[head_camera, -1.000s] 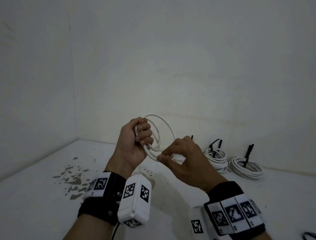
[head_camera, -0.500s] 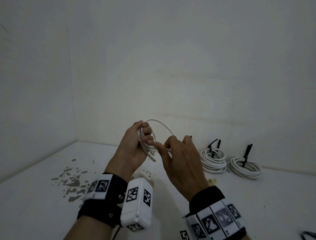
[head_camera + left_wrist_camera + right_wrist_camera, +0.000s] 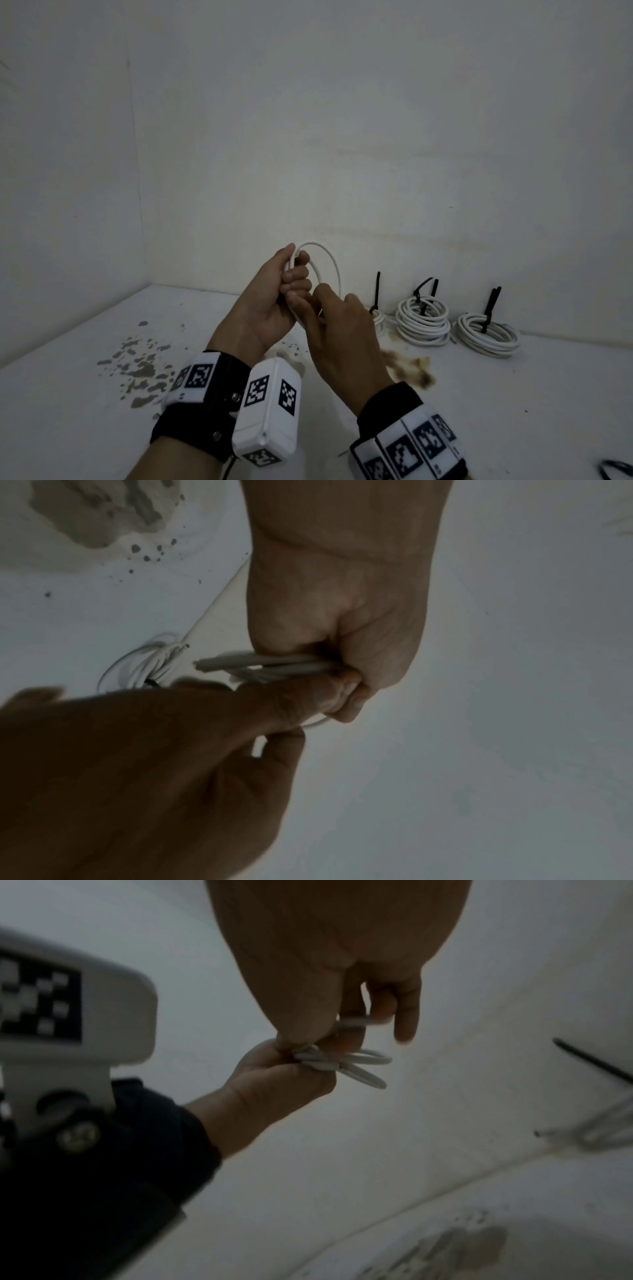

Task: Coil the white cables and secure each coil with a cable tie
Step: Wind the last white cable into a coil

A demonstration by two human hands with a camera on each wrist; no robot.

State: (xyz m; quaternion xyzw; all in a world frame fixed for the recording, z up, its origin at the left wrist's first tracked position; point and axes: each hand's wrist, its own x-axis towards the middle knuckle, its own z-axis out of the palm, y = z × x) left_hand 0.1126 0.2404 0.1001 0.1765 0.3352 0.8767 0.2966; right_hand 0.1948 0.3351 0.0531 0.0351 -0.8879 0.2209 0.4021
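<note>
Against bare white walls, above the stained desk (image 3: 85,428), my left hand (image 3: 270,308) clamps the white cable (image 3: 329,260) loops while my right hand (image 3: 342,329) pinches a strand, I judge to lay another turn; tied coils (image 3: 423,318) wait far right

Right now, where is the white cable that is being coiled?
In the head view the white cable is held up near the centre, gripped by the left hand, with the right hand touching it from the right.
</note>
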